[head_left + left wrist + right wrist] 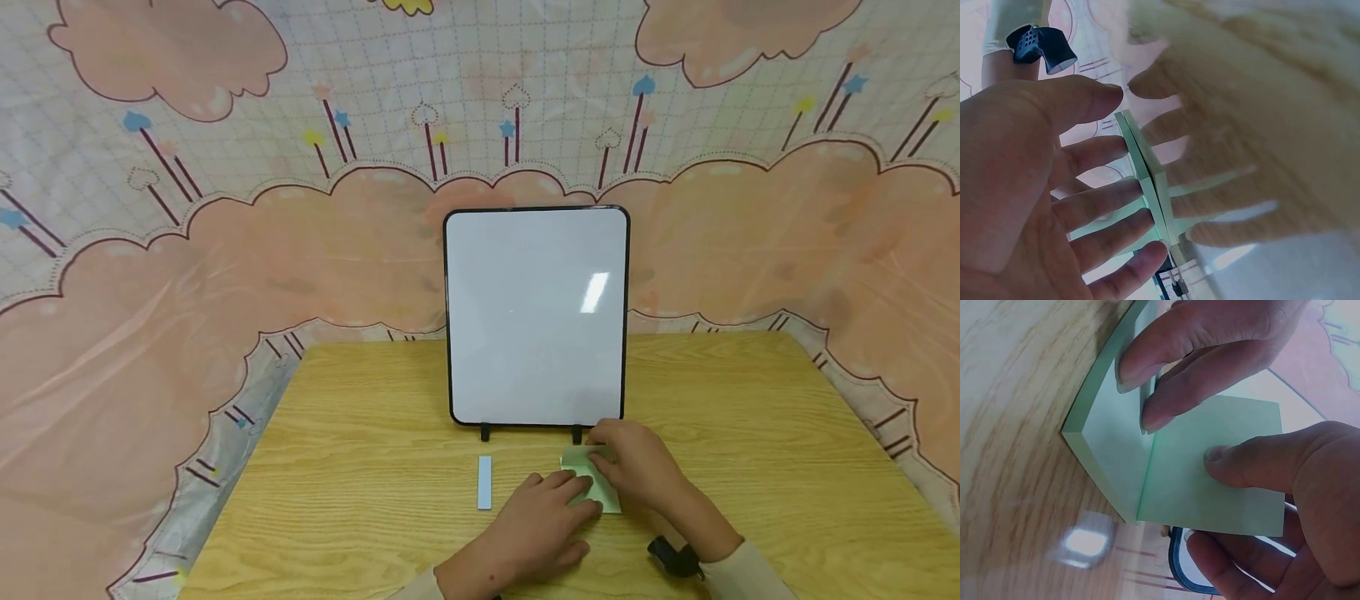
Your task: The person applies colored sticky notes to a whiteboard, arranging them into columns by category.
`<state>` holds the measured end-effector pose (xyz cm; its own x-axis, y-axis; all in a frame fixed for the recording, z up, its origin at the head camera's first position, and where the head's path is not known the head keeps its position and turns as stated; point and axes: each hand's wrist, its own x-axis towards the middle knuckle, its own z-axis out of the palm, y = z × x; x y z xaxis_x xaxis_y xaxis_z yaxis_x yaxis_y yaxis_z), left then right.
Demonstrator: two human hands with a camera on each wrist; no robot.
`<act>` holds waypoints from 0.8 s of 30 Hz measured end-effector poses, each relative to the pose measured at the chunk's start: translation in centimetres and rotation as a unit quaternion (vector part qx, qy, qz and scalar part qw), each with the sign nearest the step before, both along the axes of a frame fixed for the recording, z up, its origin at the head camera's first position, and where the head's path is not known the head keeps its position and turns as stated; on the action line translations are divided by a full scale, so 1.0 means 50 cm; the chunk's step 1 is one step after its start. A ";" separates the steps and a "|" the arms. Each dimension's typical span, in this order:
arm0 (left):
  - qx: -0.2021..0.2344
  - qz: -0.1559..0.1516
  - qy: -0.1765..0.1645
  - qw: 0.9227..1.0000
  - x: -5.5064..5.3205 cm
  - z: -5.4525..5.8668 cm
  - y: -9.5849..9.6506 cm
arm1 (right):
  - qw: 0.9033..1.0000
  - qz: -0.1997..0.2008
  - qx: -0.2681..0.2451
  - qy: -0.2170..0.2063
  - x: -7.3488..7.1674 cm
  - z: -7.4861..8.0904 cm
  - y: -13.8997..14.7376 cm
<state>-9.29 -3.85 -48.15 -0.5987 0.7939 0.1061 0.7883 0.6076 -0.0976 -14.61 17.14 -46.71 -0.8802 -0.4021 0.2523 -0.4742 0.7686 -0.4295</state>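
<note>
Green pad of paper (611, 500) flat on the wooden table (337, 500), near the whiteboard (536, 317), which stands between its 11 and 12 o'clock in the head view. Left hand (542, 517) reaches in from 7 o'clock, fingers extended and spread, fingertips pressing on the pad; nothing in its grasp. Right hand (641, 462), at the pad's 2 o'clock, pinches a raised green leaf (1182, 475) at the pad's 12 o'clock end, thumb on one face and fingers behind. Leaf stands at an angle, meeting the pad along a straight line; whether it is one sheet or several, cannot tell. Narrow pale-blue strip (484, 482) lies on the table at the pad's 9 o'clock, apart from both hands. Black device (673, 557) at the right wrist, about the pad's 5 o'clock.
</note>
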 end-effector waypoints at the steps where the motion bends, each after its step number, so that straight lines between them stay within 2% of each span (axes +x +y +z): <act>1: 0.000 0.000 0.001 1.000 0.000 0.000 0.000 | 1.000 0.003 -0.001 0.001 0.000 0.000 0.001; 9: 0.001 -0.002 0.005 1.000 0.001 -0.003 0.002 | 1.000 0.009 -0.005 -0.003 -0.002 0.007 0.004; 24: -0.005 0.006 -0.019 1.000 0.007 -0.002 0.007 | 1.000 -0.003 -0.009 -0.016 -0.001 0.007 0.006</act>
<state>-8.94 -3.50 -48.27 -0.6115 0.7877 0.0750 0.7843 0.6159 -0.0737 -14.66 17.42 -46.36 -0.8899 -0.3932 0.2313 -0.4562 0.7628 -0.4584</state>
